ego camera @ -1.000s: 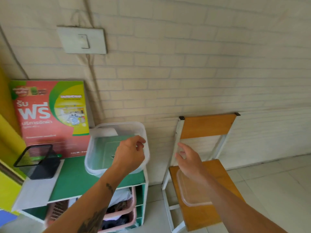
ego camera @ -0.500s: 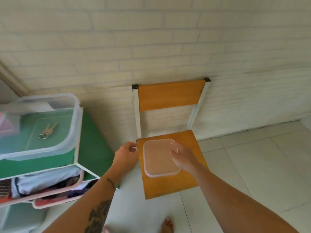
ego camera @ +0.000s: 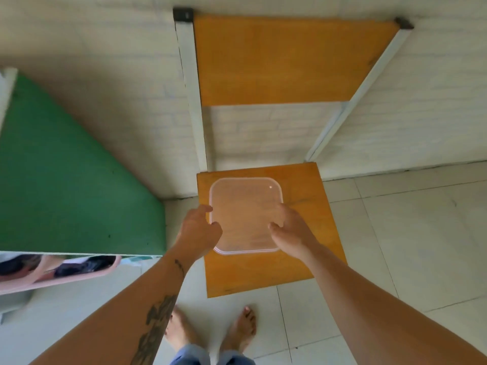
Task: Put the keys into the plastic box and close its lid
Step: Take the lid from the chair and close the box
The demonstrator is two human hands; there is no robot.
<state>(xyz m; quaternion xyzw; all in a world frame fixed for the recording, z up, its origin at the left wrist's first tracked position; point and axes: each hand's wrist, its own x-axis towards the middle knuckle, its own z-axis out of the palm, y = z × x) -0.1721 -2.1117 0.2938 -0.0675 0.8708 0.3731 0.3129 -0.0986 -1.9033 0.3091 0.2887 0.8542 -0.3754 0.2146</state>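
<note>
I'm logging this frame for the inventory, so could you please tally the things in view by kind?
Clear plastic lid, flat on the seat: 1
Wooden chair: 1
Green-topped shelf unit: 1
Pink basket in the shelf: 1
Hands: 2, left hand and right hand, at the lid's near corners
Bare feet: 2
Total: 8

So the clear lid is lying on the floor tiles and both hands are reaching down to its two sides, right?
Not quite. The lid lies on the orange seat of the chair, not on the floor tiles. The rest holds: the left hand is at its left edge and the right hand at its right edge. The head view shows this.
</note>
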